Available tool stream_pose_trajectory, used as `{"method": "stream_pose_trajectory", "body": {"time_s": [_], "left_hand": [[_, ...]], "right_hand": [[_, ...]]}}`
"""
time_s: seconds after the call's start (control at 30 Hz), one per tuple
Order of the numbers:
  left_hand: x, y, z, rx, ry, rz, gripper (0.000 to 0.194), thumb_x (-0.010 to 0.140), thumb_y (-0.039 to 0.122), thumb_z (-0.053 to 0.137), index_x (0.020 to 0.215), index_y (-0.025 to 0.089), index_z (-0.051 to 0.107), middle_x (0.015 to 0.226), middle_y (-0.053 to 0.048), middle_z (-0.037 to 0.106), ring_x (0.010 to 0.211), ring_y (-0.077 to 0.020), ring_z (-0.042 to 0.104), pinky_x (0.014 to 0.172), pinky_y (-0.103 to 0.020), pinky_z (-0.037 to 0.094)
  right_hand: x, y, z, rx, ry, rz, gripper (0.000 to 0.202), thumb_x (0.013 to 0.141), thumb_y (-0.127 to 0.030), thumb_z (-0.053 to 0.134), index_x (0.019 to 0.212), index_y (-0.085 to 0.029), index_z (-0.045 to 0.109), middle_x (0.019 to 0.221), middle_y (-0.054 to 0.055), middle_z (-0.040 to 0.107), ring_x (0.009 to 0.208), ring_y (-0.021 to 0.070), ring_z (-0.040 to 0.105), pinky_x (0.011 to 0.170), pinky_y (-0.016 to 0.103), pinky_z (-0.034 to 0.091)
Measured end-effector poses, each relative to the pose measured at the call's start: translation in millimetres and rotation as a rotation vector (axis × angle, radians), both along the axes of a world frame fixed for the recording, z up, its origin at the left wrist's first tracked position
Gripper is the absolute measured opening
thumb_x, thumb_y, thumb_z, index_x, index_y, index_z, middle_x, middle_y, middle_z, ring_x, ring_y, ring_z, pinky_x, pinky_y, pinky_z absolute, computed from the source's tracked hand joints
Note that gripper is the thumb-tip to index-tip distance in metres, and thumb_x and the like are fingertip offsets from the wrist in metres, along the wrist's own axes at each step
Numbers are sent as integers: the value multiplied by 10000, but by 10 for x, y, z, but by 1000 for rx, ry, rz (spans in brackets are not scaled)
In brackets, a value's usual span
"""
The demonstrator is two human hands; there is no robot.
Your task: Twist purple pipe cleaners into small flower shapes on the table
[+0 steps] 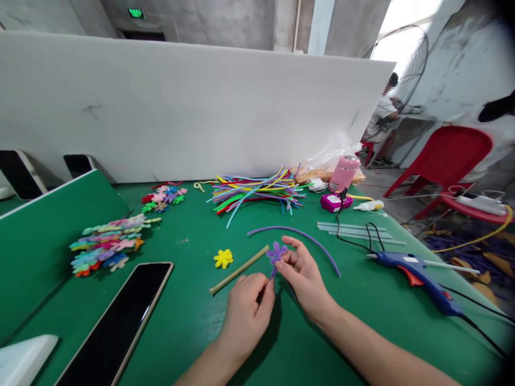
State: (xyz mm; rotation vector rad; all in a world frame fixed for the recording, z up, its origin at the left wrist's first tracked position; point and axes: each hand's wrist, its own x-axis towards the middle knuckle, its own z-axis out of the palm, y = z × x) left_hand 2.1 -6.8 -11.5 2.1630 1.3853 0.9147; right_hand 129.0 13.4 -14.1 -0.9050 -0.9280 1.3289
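Observation:
A purple pipe-cleaner flower (276, 252) is pinched at its right side by my right hand (302, 276). Below it, my left hand (251, 311) grips the purple stem between thumb and forefinger. To the left lie a greenish stick (239, 271) and a yellow flower (223, 259), both flat on the green table (189, 327). A loose purple pipe cleaner (300, 231) curves across the table behind my right hand. Farther back sits a pile of multicoloured pipe cleaners (257, 193).
A blue glue gun (418, 271) with black cables and clear glue sticks (354, 230) lie right. A phone (120, 321) and stacked colourful flowers (108, 244) are left. A pink bottle (344, 172) and purple box (336, 202) stand back right. Beyond, a person (380, 115) sits.

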Motion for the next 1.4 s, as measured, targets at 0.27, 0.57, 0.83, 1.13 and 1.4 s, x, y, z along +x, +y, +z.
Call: {"method": "stream_pose_trajectory", "body": {"time_s": [0.27,0.57,0.83,1.13,1.4], "left_hand": [[9,10,-17,-155,-142,16,291,838,268,378,555,203,368,535,34,374,520,-127,387,510,-243,291],[-29,66,75,-401,-461,76,272,796,335,436,564,192,428,532,46,370,520,-121,362,491,-231,284],[-59,141,28,-601,-912,11,179,780,325,544,700,165,542,635,25,493,608,-115,428,567,-225,359],[-50,153,50,-600,-932,87,123,721,245,627,664,142,592,622,34,546,591,-89,458,564,-195,372],[-51,156,61,-765,-1019,1,146,682,281,666,703,144,618,618,26,570,560,-87,481,535,-204,373]], "right_hand": [[-20,24,-33,-35,15,4,486,640,-292,712,1030,-197,438,597,-70,509,557,96,472,556,223,346],[33,44,-45,-43,-88,103,511,669,-314,675,1084,-190,405,608,-62,545,538,102,479,502,220,311],[14,-12,-72,-18,-114,257,503,694,-274,657,1115,-208,391,636,-57,540,539,101,478,511,231,316],[-14,-33,-39,-55,-125,323,533,672,-196,644,1133,-184,376,602,-74,516,509,77,441,484,203,298],[9,-32,-3,-95,-64,398,565,646,-212,656,1135,-197,372,583,-80,493,508,88,428,481,213,294]]}}
